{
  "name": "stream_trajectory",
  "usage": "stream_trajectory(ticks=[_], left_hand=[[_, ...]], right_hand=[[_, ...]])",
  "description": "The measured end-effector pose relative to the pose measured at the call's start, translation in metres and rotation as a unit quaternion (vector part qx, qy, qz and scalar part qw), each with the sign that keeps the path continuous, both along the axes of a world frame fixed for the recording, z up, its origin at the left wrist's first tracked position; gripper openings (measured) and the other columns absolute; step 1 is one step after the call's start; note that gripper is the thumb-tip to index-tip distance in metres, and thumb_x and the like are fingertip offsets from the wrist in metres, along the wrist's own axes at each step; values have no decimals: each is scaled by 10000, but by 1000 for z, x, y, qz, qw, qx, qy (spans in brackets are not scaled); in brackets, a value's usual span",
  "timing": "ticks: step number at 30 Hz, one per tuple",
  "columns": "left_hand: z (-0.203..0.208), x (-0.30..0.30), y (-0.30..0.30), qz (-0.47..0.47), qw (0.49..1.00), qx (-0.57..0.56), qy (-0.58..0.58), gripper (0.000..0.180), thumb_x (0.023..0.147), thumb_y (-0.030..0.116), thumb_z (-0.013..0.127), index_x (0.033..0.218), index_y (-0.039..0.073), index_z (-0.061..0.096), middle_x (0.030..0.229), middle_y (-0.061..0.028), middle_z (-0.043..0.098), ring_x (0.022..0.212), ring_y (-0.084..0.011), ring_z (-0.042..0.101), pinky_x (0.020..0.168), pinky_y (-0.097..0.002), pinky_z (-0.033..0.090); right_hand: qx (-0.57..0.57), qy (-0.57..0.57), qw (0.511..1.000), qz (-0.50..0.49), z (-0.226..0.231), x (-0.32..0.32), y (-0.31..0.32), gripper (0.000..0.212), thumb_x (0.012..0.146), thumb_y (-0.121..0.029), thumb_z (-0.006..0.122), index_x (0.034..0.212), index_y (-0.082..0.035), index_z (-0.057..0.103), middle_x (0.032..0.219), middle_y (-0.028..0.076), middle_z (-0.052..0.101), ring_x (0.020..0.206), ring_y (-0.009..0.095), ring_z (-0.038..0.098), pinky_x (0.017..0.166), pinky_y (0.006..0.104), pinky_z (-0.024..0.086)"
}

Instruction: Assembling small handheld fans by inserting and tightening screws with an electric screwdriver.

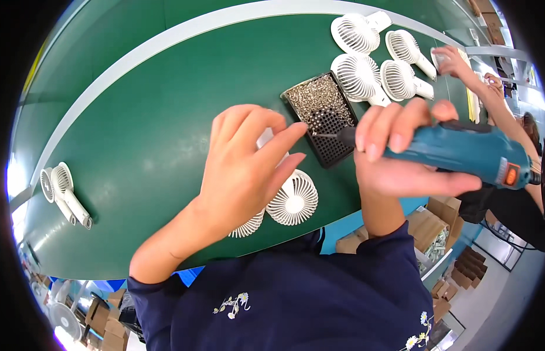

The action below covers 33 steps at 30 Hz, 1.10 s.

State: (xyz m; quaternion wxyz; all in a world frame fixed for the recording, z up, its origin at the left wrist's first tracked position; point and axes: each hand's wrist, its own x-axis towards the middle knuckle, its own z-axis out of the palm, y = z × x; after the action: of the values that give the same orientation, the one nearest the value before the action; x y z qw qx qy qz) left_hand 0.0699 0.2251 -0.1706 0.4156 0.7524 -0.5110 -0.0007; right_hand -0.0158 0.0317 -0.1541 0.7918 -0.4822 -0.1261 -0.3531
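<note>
My right hand point(395, 158) is closed around a teal electric screwdriver point(460, 151), held almost level. Its thin bit points left over a black screw tray point(334, 159), with a small screw at or near the tip. The tray's far part is heaped with small silvery screws point(319, 96); its near part shows rows of holes. My left hand point(240, 169) curls over the white handle of a handheld fan point(294, 202), thumb and forefinger stretched toward the bit. A second fan head point(249, 225) lies partly hidden beneath my left wrist. The fingers cover which handle belongs to which fan.
Several white handheld fans point(357, 76) lie beyond the tray on the green table point(149, 123). Two more fans point(64, 187) rest at the far left. At the right, another person's hand point(451, 61) touches a white piece. Cardboard boxes point(430, 228) stand below the table's right side.
</note>
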Motion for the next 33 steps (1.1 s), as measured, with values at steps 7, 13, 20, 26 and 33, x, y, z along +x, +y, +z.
stream_trajectory(ticks=[7, 13, 20, 26, 33], left_hand=[[-10, 8, -15, -60, 994, -25, 85, 205, 720, 66, 809, 901, 65, 714, 801, -14, 559, 751, -205, 546, 746, -345, 415], [-12, 7, -11, -60, 989, -24, 132, 151, 729, 68, 805, 848, 73, 711, 776, -10, 557, 713, -204, 557, 719, -342, 417], [-15, 11, -11, -56, 993, -86, 61, 187, 700, 63, 834, 846, 71, 718, 747, -12, 562, 659, -206, 532, 655, -327, 421], [-24, 11, -8, -69, 990, -115, 34, 185, 715, 77, 829, 858, 76, 711, 749, -8, 558, 624, -195, 518, 590, -325, 407], [-24, 6, -5, -59, 982, -120, 131, 164, 707, 64, 842, 822, 67, 725, 727, -18, 562, 595, -170, 513, 508, -312, 397]], right_hand=[[-2, 24, 999, 48, 23, -4, 5, 833, 861, -824, 447, 1305, -119, 462, 784, 35, 549, 538, 187, 543, 538, 347, 456], [0, 31, 998, 51, 18, -1, 8, 816, 874, -812, 446, 1299, -116, 466, 780, 30, 542, 540, 179, 541, 534, 341, 452], [25, 25, 996, 77, 20, 2, 9, 794, 894, -791, 439, 1292, -105, 476, 782, 27, 541, 535, 169, 531, 507, 325, 441], [11, 12, 999, 51, 28, -2, 10, 788, 901, -779, 444, 1287, -94, 478, 798, 32, 555, 540, 169, 532, 511, 323, 443], [22, 4, 998, 51, 21, -2, 10, 782, 904, -773, 447, 1277, -85, 477, 791, 32, 550, 558, 167, 540, 513, 325, 449]])
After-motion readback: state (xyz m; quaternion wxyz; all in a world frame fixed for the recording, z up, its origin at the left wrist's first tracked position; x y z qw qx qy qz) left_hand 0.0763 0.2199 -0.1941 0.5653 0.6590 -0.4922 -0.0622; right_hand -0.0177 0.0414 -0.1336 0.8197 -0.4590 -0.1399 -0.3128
